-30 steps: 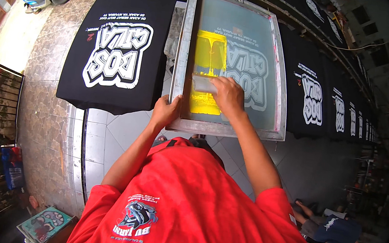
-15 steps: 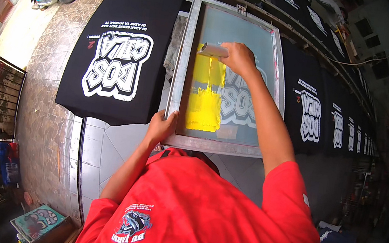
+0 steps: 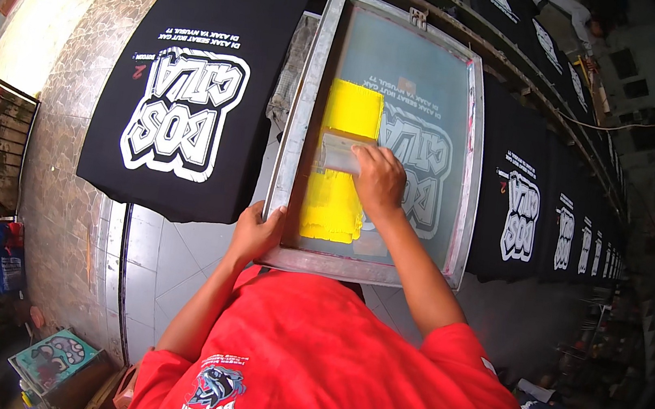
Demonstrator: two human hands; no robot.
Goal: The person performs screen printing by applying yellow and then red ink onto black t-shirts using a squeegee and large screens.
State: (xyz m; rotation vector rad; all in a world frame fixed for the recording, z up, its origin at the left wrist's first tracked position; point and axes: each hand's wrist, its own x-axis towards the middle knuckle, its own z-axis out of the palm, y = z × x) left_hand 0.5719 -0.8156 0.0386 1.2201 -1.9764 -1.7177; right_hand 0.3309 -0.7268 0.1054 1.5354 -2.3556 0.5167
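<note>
Nearer to the person than half a second ago, a pale grey, flat squeegee (image 3: 338, 153) now sits midway along a strip of bright yellow ink (image 3: 332, 209), lying across it. A rectangular grey metal screen frame (image 3: 336, 266) holds the ink on the left part of its translucent mesh (image 3: 404, 50). The right hand (image 3: 380, 185) grips the squeegee's right end; the left hand (image 3: 257, 233) clasps the frame's left rail by the near corner, nearer and left of the squeegee.

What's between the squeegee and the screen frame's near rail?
Head view: a yellow ink patch, then a narrow strip of grey mesh, between squeegee and near rail.
</note>
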